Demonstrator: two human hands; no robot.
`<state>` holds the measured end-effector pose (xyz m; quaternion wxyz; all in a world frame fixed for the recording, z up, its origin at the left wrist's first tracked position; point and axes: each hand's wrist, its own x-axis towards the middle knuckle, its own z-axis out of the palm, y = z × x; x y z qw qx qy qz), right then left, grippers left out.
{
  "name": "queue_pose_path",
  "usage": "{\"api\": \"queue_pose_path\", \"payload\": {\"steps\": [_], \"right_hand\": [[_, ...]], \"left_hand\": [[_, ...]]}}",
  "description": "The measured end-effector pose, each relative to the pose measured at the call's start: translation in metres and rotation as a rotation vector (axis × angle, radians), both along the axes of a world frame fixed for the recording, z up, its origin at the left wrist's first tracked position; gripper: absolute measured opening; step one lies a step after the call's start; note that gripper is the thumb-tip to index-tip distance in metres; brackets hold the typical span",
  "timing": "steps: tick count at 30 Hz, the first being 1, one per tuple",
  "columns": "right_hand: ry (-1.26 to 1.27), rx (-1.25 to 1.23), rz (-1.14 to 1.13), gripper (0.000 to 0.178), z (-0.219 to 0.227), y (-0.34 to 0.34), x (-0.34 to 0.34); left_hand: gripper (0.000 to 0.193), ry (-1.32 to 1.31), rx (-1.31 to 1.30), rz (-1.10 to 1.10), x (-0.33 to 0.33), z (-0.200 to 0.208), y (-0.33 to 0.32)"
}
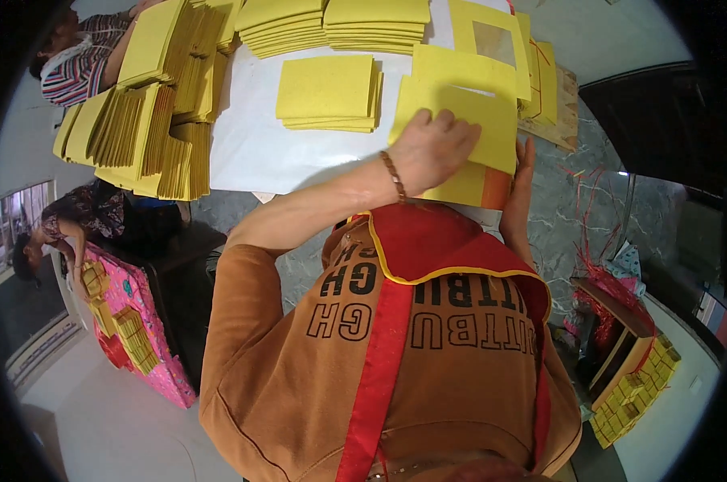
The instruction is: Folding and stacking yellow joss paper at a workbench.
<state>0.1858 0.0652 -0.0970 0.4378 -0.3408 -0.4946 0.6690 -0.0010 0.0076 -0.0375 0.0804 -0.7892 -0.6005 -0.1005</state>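
A yellow paper sheet or envelope [460, 76] lies at the table's near right, with more yellow paper under it and an orange strip [496, 189] showing at its near edge. My left hand [437, 149] presses on this paper with curled fingers, and a brown bead bracelet is round its wrist. Whether anything is inside those fingers is hidden. Along the paper's right edge stands my right hand [521, 193], fingers stretched out and touching or very near the edge. Left of my left hand lies a small stack of yellow envelopes [325, 90].
Tall stacks of yellow envelopes [146, 128] fill the white table's [247, 149] left side; more stacks [335, 24] line the back. A person in a striped top [98, 60] is at the far left. Another person [82, 217] works at a pink table [158, 337]. Red strings [596, 241] hang at right.
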Motion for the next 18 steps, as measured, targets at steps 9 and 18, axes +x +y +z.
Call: {"api": "queue_pose_path", "payload": {"steps": [9,18], "right_hand": [[-0.431,0.191,0.140,0.055,0.007,0.005,0.002],[-0.459,0.200,0.128,0.054,0.002,0.007,0.002]], "left_hand": [[0.057,0.000,0.310,0.334,-0.142,-0.031,-0.053],[0.051,-0.107,-0.157,0.318,-0.171,-0.076,-0.067]]}}
